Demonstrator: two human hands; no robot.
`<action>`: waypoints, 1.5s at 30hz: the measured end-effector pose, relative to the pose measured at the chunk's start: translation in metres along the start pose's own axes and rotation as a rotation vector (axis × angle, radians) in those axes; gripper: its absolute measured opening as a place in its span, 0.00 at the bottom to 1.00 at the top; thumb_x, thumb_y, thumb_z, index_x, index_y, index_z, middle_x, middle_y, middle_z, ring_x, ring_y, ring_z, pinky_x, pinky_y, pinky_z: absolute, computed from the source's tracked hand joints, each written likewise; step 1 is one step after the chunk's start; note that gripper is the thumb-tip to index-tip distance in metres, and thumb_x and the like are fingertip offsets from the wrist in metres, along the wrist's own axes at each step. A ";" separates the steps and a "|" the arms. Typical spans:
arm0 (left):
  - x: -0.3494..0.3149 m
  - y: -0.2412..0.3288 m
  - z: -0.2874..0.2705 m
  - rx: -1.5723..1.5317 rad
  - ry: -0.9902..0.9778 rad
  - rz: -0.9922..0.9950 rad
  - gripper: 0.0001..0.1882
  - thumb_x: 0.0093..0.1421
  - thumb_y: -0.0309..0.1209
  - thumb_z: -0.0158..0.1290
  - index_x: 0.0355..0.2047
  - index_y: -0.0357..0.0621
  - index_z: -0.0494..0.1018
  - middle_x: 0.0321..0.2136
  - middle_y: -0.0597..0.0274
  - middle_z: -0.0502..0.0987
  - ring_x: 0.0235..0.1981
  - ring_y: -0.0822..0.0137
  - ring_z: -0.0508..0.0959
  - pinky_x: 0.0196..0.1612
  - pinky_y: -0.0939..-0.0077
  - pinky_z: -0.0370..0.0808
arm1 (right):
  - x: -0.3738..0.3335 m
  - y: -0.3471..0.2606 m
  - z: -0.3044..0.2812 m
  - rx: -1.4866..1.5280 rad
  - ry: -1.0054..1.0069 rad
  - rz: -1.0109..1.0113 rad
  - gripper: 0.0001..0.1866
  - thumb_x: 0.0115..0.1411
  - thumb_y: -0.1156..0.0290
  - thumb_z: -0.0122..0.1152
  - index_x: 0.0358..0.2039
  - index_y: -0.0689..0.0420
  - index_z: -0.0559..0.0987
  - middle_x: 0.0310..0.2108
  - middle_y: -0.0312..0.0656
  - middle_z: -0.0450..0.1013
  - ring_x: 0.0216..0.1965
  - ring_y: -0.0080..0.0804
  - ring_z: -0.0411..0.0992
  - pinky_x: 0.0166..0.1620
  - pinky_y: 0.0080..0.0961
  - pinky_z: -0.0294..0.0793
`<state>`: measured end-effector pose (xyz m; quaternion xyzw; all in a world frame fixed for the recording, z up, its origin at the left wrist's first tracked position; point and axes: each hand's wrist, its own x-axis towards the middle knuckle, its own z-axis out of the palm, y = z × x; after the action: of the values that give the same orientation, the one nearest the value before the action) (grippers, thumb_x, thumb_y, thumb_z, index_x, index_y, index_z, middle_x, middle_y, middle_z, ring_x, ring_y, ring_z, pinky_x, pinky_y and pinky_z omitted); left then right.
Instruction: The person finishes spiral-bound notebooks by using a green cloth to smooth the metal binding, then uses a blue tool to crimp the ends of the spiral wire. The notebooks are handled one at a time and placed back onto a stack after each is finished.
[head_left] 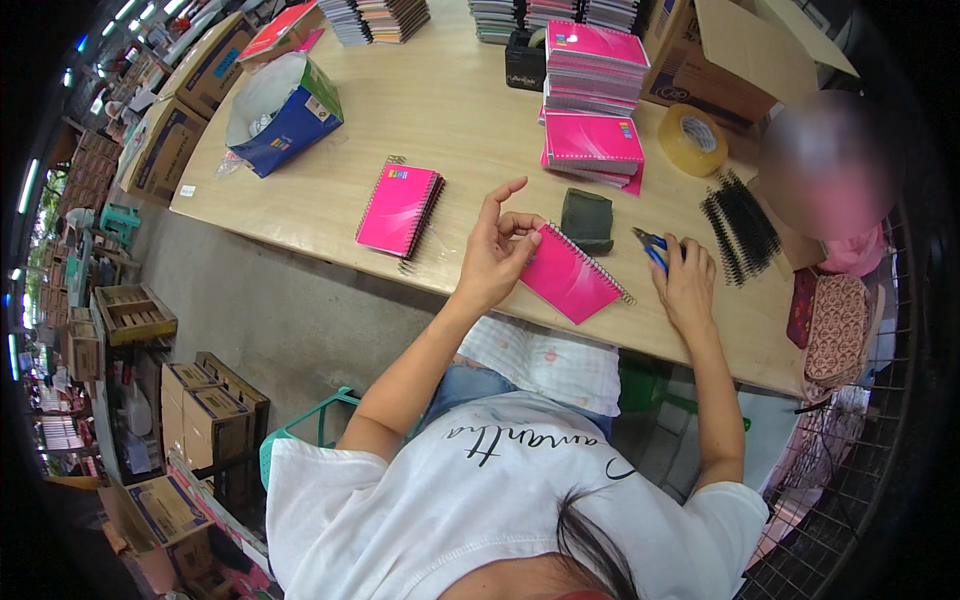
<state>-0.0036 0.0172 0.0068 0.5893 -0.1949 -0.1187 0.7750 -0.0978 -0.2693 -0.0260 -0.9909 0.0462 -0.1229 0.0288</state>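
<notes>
My left hand (pixel 495 250) pinches the top corner of a pink notebook (pixel 572 277) between thumb and fingers, its index finger raised. A wire coil runs along the notebook's upper right edge, and its loose end sticks out at the lower right. My right hand (pixel 690 290) rests at the table's near edge with its fingers on blue-handled pliers (pixel 655 248), whose jaws point away to the left. Between the two hands, just beyond the notebook, sits a dark grey-green block (pixel 587 221). To the left lies a small stack of pink spiral notebooks (pixel 398 208).
Tall stacks of pink notebooks (pixel 594 140) stand at the back, beside a roll of tape (pixel 692 140) and a tape dispenser (pixel 525 60). Black binding coils (pixel 740 228) and a patterned pouch (pixel 836 330) lie right. A blue box (pixel 287 125) is far left; a cardboard carton (pixel 715 70) stands behind.
</notes>
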 end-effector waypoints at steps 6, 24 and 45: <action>-0.005 0.014 0.002 0.046 -0.036 -0.039 0.36 0.61 0.17 0.51 0.66 0.45 0.49 0.38 0.57 0.77 0.40 0.74 0.76 0.39 0.84 0.75 | 0.024 -0.031 -0.059 0.378 0.199 -0.228 0.25 0.52 0.58 0.66 0.48 0.55 0.75 0.46 0.43 0.69 0.49 0.43 0.66 0.57 0.50 0.61; -0.016 0.022 0.011 0.324 0.011 -0.040 0.35 0.59 0.16 0.51 0.65 0.44 0.53 0.38 0.58 0.78 0.40 0.76 0.77 0.37 0.84 0.76 | 0.055 -0.094 -0.122 0.337 -0.568 -0.159 0.16 0.54 0.61 0.63 0.41 0.55 0.79 0.37 0.45 0.74 0.41 0.41 0.74 0.46 0.37 0.73; -0.053 0.025 -0.156 1.305 0.791 -0.027 0.21 0.54 0.26 0.55 0.50 0.47 0.76 0.39 0.50 0.71 0.41 0.55 0.74 0.50 0.64 0.70 | -0.012 -0.012 -0.005 0.339 0.184 0.098 0.19 0.57 0.66 0.62 0.47 0.62 0.76 0.42 0.50 0.68 0.48 0.49 0.65 0.52 0.41 0.65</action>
<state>0.0168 0.1809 -0.0137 0.9288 0.0737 0.2310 0.2801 -0.1094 -0.2566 -0.0236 -0.9530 0.0756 -0.2174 0.1970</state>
